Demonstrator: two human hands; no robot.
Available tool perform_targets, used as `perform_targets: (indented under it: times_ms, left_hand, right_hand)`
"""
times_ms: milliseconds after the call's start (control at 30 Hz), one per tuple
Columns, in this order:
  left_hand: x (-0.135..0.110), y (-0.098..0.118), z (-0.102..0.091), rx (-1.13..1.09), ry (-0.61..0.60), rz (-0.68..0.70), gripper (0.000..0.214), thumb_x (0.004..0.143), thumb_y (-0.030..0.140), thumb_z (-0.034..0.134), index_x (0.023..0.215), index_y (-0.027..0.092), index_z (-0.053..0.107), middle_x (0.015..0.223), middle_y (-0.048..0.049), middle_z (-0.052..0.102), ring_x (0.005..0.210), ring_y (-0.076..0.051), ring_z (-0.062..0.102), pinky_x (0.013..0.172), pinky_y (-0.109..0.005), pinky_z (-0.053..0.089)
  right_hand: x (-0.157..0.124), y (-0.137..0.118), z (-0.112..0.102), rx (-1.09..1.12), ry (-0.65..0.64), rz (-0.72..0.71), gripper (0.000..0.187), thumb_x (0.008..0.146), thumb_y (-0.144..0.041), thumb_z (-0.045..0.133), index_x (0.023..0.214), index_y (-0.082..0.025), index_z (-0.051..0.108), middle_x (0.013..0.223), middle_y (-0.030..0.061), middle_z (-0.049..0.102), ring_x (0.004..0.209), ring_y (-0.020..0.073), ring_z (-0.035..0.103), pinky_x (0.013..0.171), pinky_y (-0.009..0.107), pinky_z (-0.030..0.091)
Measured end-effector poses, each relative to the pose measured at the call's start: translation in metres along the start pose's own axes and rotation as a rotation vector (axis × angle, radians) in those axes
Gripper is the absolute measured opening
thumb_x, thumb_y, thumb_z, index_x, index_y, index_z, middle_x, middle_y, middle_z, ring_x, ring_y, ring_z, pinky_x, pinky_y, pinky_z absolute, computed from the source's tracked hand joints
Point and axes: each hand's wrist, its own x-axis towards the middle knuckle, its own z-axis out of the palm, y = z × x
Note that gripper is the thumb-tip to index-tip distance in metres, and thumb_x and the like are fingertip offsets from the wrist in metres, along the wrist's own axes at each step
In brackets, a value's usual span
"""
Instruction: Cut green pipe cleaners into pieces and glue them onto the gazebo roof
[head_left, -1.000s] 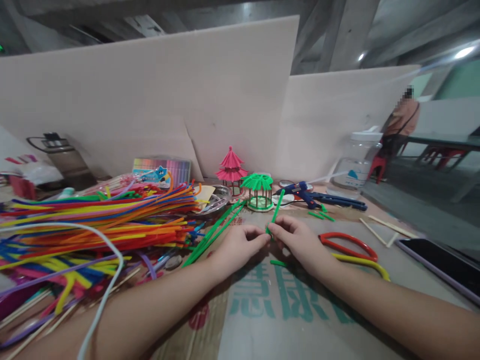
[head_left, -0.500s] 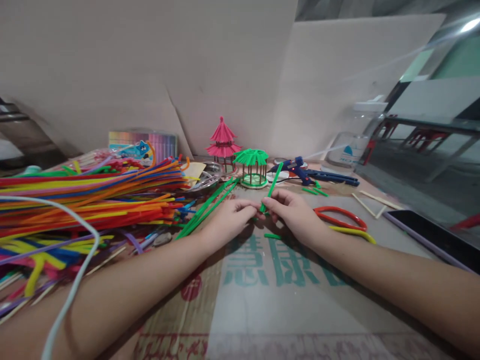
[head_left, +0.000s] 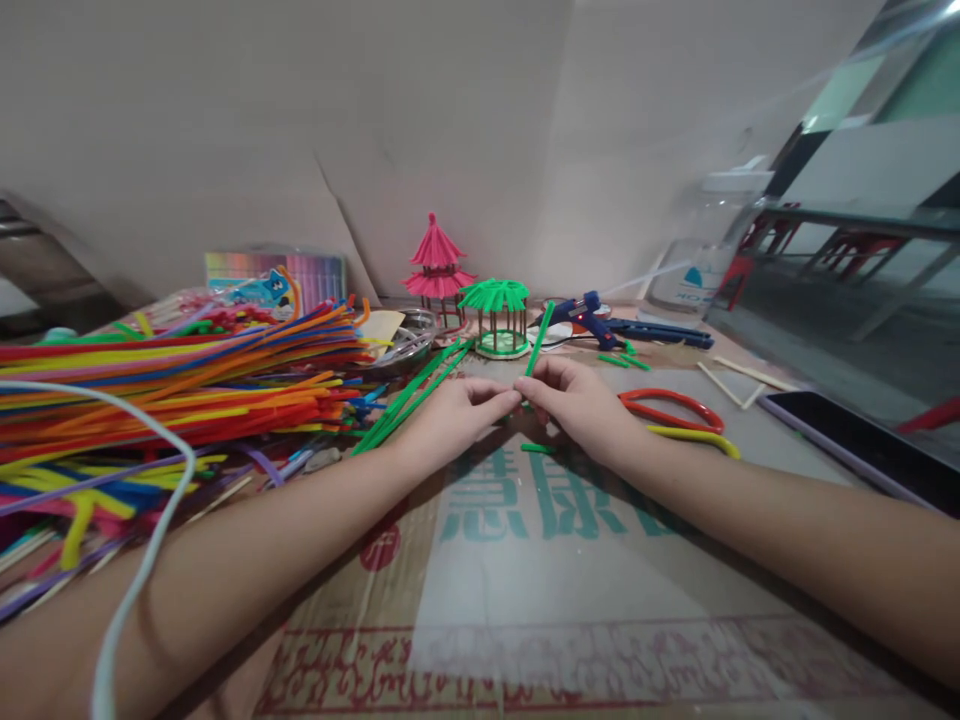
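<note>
On the bench (head_left: 510, 600), near the frame's centre, lies a short green piece (head_left: 538, 449). Just above it, the right hand (head_left: 581, 405) pinches a tilted green stem (head_left: 540, 338) between its fingers; the left hand (head_left: 457, 412) meets it, its grip impossible to tell. Beyond stand a green-roofed pavilion (head_left: 495, 295) and, further left, a pink-roofed pagoda (head_left: 436, 248).

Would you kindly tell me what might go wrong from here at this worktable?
The glue gun shows a red light, so it may be hot if touched. The green strip in the right hand slants up near the green pavilion and might knock it. The short green piece lies loose close by and could get brushed aside.
</note>
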Motion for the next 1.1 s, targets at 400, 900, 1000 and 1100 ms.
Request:
perform_targets:
  times_ms: [400,900,1000,1100]
  left_hand:
    - [-0.0011,0.0060,0.0008,-0.073,-0.011,-0.025,0.036,0.080,0.047,0.059,0.082,0.014,0.071,0.066,-0.0018,0.062,0.049,-0.008,0.043,0.043,-0.020,0.028]
    - [0.0006,-0.0004,-0.0018,-0.078,-0.097,-0.014,0.040,0.083,0.051,0.055,0.082,0.014,0.070,0.057,0.0005,0.053,0.047,-0.009,0.039,0.043,-0.022,0.024]
    - [0.0006,-0.0006,-0.0018,-0.091,-0.104,-0.019,0.040,0.083,0.052,0.055,0.080,0.014,0.069,0.055,0.0013,0.052,0.046,-0.008,0.039,0.043,-0.022,0.024]
    - [0.0007,-0.0015,-0.0018,-0.098,-0.107,-0.016,0.040,0.083,0.052,0.055,0.080,0.014,0.069,0.054,0.0015,0.050,0.045,-0.008,0.038,0.042,-0.022,0.023]
  right_hand:
    - [0.0002,0.0032,0.0008,0.107,-0.039,-0.024,0.026,0.080,-0.045,0.060,0.082,-0.020,0.051,0.056,-0.0070,0.050,0.044,0.0080,0.044,0.040,0.020,0.035]
    - [0.0009,0.0049,-0.0013,0.115,-0.092,-0.043,0.032,0.075,-0.048,0.064,0.074,-0.021,0.047,0.052,-0.0086,0.047,0.040,0.0061,0.040,0.038,0.019,0.029]
    - [0.0013,0.0058,-0.0011,0.109,-0.098,-0.043,0.033,0.075,-0.050,0.064,0.074,-0.021,0.047,0.052,-0.0088,0.047,0.040,0.0064,0.040,0.038,0.020,0.029]
    - [0.0020,0.0072,-0.0009,0.105,-0.093,-0.056,0.032,0.076,-0.048,0.064,0.074,-0.021,0.047,0.053,-0.0089,0.047,0.039,0.0059,0.040,0.038,0.019,0.031]
